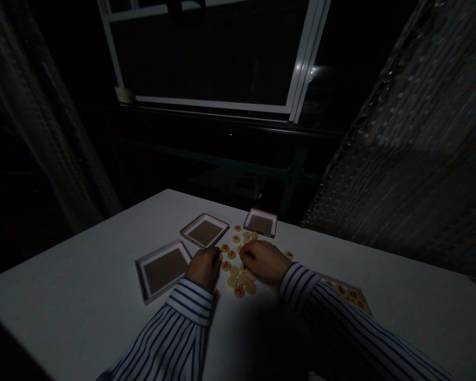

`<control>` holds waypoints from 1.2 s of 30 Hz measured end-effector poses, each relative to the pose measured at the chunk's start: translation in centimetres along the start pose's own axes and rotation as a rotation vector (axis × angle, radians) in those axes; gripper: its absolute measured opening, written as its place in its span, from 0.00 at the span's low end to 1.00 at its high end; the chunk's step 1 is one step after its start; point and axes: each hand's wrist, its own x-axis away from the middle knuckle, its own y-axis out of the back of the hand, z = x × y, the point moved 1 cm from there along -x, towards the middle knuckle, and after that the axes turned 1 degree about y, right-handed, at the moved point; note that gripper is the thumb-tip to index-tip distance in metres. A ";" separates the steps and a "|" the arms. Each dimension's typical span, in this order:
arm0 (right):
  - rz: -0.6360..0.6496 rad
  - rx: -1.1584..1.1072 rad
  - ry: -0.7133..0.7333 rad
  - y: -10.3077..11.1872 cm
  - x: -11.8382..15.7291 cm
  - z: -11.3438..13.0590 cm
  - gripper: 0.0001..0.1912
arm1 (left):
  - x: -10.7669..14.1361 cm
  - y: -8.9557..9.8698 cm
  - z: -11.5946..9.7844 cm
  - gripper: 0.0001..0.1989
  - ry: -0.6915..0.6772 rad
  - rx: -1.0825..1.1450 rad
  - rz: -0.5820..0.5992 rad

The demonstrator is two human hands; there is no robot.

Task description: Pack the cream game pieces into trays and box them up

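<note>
White desk (pixel 83 264): smooth, matt. Round pale-yellow discs (pixel 251 288): smooth-looking, wood or plastic, cannot tell. Blue-and-white striped sleeves (pixel 190 302): woven cloth, matt. Shallow brown-and-white tray (pixel 205 233): matt, card-like. White window frame (pixel 301 66): smooth, faintly glossy. Grey curtain (pixel 428 148): rough-textured, glinting edge.

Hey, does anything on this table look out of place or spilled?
Nothing looks damaged. The round pieces lie loose and scattered between the two hands, some with red marks up, others blank; one sits apart, beyond the right hand.
</note>
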 end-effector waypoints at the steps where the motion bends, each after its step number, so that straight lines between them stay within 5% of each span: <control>1: -0.002 0.000 -0.001 0.0 0.0 0.0 0.15 | 0.0 -0.1 0.0 0.09 -0.003 0.002 -0.003; 27: -0.020 -0.020 -0.055 3.4 3.5 0.2 0.14 | 1.0 1.8 -2.1 0.16 0.033 0.367 -0.328; 36: -0.130 -0.060 -0.055 5.3 7.0 -0.3 0.13 | 2.1 3.2 -4.8 0.15 -0.092 0.406 -0.308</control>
